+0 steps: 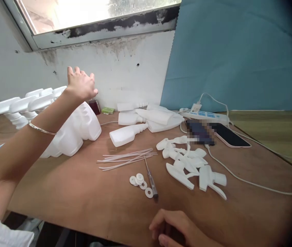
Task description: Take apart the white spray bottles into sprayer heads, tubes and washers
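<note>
My left hand point(81, 82) is raised over the far end of a group of white plastic bottles point(68, 133), its fingers apart and nothing visible in it. My right hand point(174, 226) rests low at the table's front edge, loosely curled with a gap between thumb and fingers, holding nothing I can see. Beyond it lie a screwdriver point(152, 181) with a clear handle, several white washers point(149, 192) and several thin white tubes point(125, 159). White trigger spray heads point(180, 175) are heaped to the right. More white bottles point(125, 134) lie on their sides farther back.
Two phones, one dark point(199, 132) and one pink-edged point(233, 135), lie at the back right beside a white power strip point(212, 116). A white cable point(238, 177) crosses the right side of the table. A small green box point(107, 110) stands against the wall.
</note>
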`<state>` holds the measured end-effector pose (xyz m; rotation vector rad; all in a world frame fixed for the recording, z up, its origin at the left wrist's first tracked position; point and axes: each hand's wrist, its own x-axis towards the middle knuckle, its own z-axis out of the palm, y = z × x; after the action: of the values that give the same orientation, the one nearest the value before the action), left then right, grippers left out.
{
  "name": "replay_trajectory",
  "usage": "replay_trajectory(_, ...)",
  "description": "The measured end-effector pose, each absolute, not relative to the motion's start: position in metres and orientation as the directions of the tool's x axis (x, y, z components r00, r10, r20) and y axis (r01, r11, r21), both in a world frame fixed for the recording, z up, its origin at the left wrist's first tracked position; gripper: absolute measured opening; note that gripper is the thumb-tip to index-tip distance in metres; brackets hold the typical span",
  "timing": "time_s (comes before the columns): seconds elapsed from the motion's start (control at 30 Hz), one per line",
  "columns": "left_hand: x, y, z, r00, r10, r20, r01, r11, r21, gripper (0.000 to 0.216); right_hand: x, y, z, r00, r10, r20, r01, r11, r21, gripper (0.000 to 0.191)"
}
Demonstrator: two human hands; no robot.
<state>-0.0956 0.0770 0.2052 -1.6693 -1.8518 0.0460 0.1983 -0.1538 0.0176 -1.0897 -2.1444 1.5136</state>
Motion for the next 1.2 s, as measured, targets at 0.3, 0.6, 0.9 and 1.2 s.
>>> replay_trajectory(0.3, -0.12, 0.057, 0.191, -0.025, 0.874, 0.486, 0.958, 0.16, -0.239, 0.044, 0.202, -0.164, 0.001, -0.69, 0.724, -0.004, 0.301, 0.282, -0.911, 0.022)
replay_trajectory(0.6, -0.123, 0.018, 0.114, -0.13, 0.72, 0.682, 0.983, 0.182, -0.004, 0.039, 0.199, -0.165, -0.003, -0.66, 0.751, 0.029, 0.268, 0.271, -0.924, 0.02)
replay_trajectory(0.9, -0.137, 0.025, 0.019, -0.342, 0.686, 0.642, 0.939, 0.267, 0.216, 0.06, 0.197, -0.163, -0.005, -0.645, 0.764, -0.008, 0.254, 0.204, -0.946, 0.02)
replay_trajectory(1.2, -0.131, 0.044, 0.019, -0.468, 0.692, 0.549, 0.881, 0.317, 0.352, 0.048, 0.195, -0.165, -0.008, -0.618, 0.785, -0.029, 0.236, 0.151, -0.96, 0.02)
